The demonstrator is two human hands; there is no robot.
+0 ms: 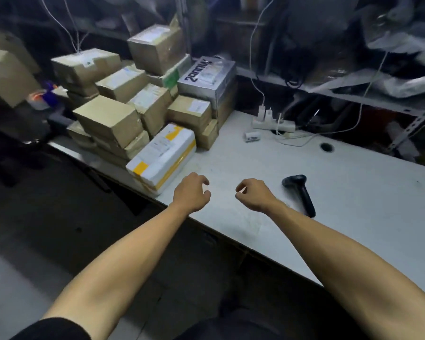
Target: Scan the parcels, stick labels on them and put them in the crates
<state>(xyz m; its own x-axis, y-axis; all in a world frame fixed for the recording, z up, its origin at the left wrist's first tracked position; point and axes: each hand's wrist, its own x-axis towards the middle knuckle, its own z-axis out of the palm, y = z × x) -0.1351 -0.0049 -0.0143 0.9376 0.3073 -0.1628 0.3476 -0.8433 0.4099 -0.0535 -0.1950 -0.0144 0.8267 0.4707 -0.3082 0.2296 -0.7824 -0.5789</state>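
Parcels (123,101): a pile of brown cardboard boxes stacked several layers deep on the left end of the white counter (341,192), reaching back to the shelving. Most carry pale labels on top. A grey box (206,77) with dark lettering sits high at the right side of the pile. At the front of the pile lies a white parcel with yellow tape (162,155), on top of other parcels near the counter's front edge.

Left hand (190,191): held over the counter's front edge, just right of the white parcel, not touching it. Fingers loosely curled, nothing in them.

Right hand (253,195): held over the counter beside the left hand, a small gap between them. Fingers loosely curled, holding nothing.

Scanner (299,192): black handheld, lying flat on the counter just right of the right hand, head pointing away from the person. Not touched.

Farther back on the counter: a white power strip (272,123) with chargers plugged in and white cables rising from it; a small white roll (252,136) just in front of it; a round cable hole (326,147) to the right. Metal shelving (353,99) behind the counter, contents blurred.
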